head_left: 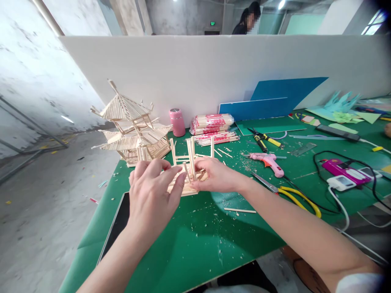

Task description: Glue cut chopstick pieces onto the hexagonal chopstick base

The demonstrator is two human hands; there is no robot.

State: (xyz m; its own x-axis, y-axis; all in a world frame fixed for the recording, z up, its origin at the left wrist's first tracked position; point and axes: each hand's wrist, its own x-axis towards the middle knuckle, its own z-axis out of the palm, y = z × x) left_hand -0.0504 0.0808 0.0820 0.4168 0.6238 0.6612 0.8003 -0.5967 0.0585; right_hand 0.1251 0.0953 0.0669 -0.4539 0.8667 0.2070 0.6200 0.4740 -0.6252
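Observation:
A partly built wooden stick model [183, 193] with a flat base and upright posts sits on the green table in front of me. My right hand [214, 175] is closed around the foot of a tall wooden post [191, 156] at the model's near side. Beside it, my left hand [152, 191] is curled, thumb and index tips close together next to a short slanted stick [187, 171]. Whatever lies between those fingertips is hidden. Another post [212, 146] rises at the model's right corner.
A finished-looking stick pagoda [131, 130] stands behind left, near a pink cylinder [177, 122] and bagged sticks [212, 124]. Right lie a pink glue gun [267, 160], yellow-handled scissors [287, 193], pliers [265, 140] and a power strip [345, 173]. A dark panel [117, 224] lies left.

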